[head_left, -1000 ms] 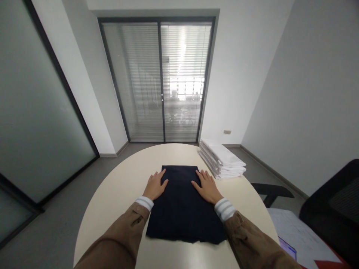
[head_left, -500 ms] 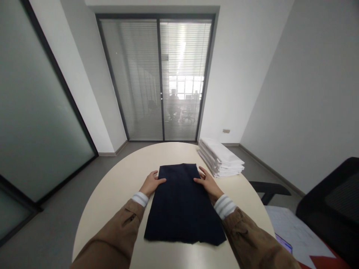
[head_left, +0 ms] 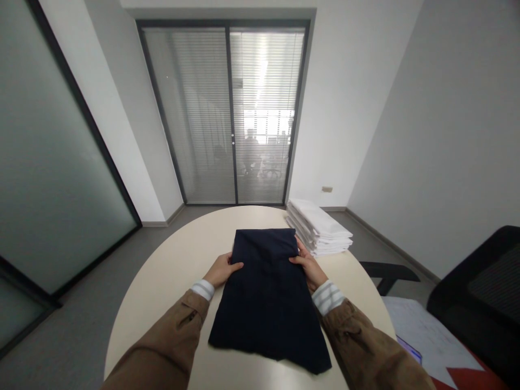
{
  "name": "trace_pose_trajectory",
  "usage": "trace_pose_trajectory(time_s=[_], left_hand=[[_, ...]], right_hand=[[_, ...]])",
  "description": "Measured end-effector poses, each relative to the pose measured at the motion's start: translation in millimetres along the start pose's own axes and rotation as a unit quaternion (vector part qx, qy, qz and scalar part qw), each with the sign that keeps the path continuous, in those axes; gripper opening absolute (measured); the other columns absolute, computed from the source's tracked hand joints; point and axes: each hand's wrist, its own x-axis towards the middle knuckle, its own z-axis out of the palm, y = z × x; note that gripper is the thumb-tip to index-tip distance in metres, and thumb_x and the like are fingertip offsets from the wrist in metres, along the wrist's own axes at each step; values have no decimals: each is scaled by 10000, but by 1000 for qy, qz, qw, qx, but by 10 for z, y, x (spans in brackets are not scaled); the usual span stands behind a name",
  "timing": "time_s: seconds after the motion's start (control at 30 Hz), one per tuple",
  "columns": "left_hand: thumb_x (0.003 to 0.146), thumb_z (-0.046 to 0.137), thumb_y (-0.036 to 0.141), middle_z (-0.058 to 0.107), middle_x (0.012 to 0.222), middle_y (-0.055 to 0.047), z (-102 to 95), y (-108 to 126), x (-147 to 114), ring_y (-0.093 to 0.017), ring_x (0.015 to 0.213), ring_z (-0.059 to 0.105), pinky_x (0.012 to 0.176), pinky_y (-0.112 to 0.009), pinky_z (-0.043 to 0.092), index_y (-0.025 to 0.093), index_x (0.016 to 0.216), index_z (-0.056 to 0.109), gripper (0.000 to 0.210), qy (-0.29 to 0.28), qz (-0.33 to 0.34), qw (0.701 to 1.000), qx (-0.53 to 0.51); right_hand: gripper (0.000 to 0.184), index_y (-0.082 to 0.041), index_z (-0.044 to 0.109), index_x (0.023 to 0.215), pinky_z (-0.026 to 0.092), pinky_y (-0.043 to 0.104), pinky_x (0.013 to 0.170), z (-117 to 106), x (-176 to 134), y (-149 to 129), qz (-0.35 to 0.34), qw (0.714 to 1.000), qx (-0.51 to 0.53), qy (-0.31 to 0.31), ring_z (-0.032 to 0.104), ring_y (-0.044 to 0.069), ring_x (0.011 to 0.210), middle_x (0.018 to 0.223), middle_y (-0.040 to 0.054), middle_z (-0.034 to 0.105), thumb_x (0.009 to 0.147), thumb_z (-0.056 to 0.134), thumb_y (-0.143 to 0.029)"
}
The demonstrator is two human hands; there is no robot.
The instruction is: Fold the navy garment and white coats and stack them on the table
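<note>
A piece of dark navy cloth (head_left: 270,303) spreads over the middle of the round table, its near edge uneven and lower at the right. My left hand (head_left: 222,270) grips the cloth's left side, thumb on top and fingers hidden beneath. On the opposite side my right hand (head_left: 309,266) holds it the same way, thumb over the surface. The far part of the cloth is raised between both hands, with soft creases across it. Whether it is one layer or folded, I cannot tell.
A stack of folded white sheets or cloths (head_left: 320,227) lies at the far right of the cream table (head_left: 154,303). To the right stands a black chair (head_left: 479,292). A phone (head_left: 409,349) shows beside a white, printed item (head_left: 422,325). Glass doors with blinds (head_left: 227,119) are behind.
The far end of the cloth has risen and shifted away and to the right. My right hand has moved slightly right, and its fingers have closed under the cloth. The near right corner has slid closer.
</note>
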Motion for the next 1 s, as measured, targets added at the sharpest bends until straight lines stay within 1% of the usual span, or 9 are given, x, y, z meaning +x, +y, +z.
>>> trace_pose_trajectory(time_s=[0.1,0.2,0.33,0.43,0.5,0.6,0.77,0.87,1.0], left_hand=[[612,856,316,760,1007,-110,2,-23,-17,-316,997,698,954,-461,523,123,1018,693,478,9,12,1000,5],[635,774,252,759,996,-82,-3,-66,-36,-281,938,706,864,-406,551,138,1108,665,499,23,18,999,-37],[572,588,104,757,909,-50,-30,-115,-64,-199,717,687,607,-275,520,136,1168,646,600,35,-42,997,-46],[506,529,67,752,901,-50,-52,-116,-84,-183,688,676,547,-235,480,125,1188,639,693,25,-50,996,-64],[492,547,53,753,937,-59,-60,-95,-95,-212,769,698,596,-253,512,130,1192,637,710,16,-40,996,-84],[496,623,34,757,990,-77,-65,-54,-107,-259,899,712,753,-327,562,138,1152,651,665,8,-22,993,-112],[526,770,83,754,1038,-125,-81,-66,-107,-327,1054,688,966,-457,521,120,1025,681,507,-3,-17,991,-133],[527,819,116,760,1018,-130,-89,-106,-108,-342,1061,688,994,-486,507,117,988,680,481,4,-24,990,-138],[517,858,127,756,1045,-132,-80,-112,-122,-347,1082,680,1000,-488,507,119,1023,673,539,7,-21,990,-140]], right_hand=[[955,-349,316,1515,529,459,981,-22,-16,15,16,1000,-2,-3,636,284,1168,1418,18,578,644,666,-169],[971,-348,323,1507,540,442,958,-82,-40,58,51,998,0,-34,640,275,1162,1422,26,575,633,699,-156],[893,-256,453,1432,565,448,879,-169,-64,119,126,989,-10,-72,704,285,1018,1230,81,703,587,718,-136],[744,-173,582,1293,561,467,869,-195,-64,137,151,985,-16,-87,730,292,915,1057,101,761,567,740,-134],[670,-161,623,1218,553,481,884,-194,-56,135,139,986,-16,-93,733,296,902,1023,101,768,563,764,-139],[577,-175,648,1152,532,493,930,-194,-35,124,99,990,-17,-96,726,295,940,1052,99,762,594,798,-176],[473,-189,663,1101,487,488,1005,-243,-16,131,65,993,-29,-91,713,278,995,1097,90,752,659,822,-245],[477,-199,646,1138,478,464,1025,-278,-30,150,61,993,-19,-102,699,261,1043,1148,86,737,697,817,-255],[589,-241,587,1239,499,474,999,-325,-42,177,61,991,-5,-121,696,260,1055,1163,69,732,701,826,-245]])
